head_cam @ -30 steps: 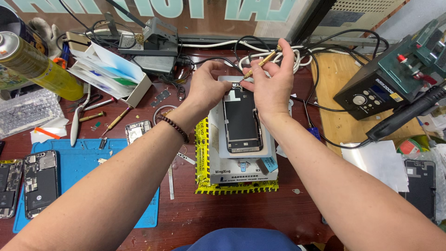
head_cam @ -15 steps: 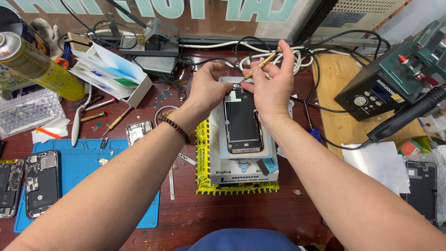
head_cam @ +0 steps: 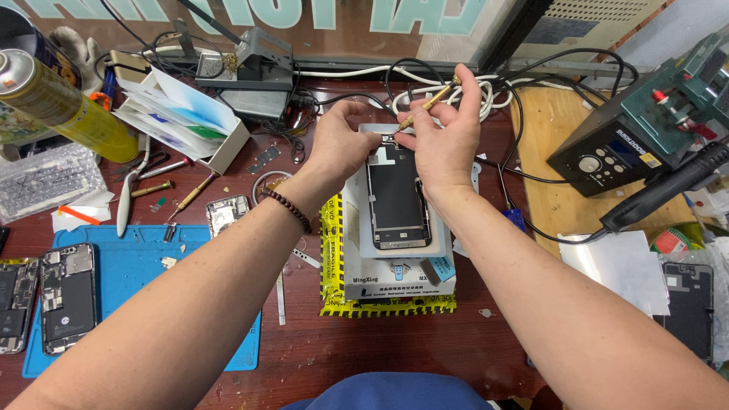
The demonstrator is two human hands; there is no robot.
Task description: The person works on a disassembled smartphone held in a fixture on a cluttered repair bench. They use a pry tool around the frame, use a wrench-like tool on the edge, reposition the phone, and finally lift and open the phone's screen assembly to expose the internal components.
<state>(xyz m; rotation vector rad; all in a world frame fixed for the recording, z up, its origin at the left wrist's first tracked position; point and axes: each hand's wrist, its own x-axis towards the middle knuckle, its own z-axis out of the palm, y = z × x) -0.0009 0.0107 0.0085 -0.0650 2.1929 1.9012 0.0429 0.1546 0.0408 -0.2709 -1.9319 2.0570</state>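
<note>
With the right hand (head_cam: 444, 140) pinching a slim brass-handled screwdriver (head_cam: 425, 102) and the left hand (head_cam: 342, 144) pinching the black rectangular phone screen's (head_cam: 396, 196) top edge, a slip could likely scratch it

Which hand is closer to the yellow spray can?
The left. The left hand rests at the top edge of the phone screen, on the side facing the yellow spray can. The right hand, holding a small screwdriver, is farther away.
</note>
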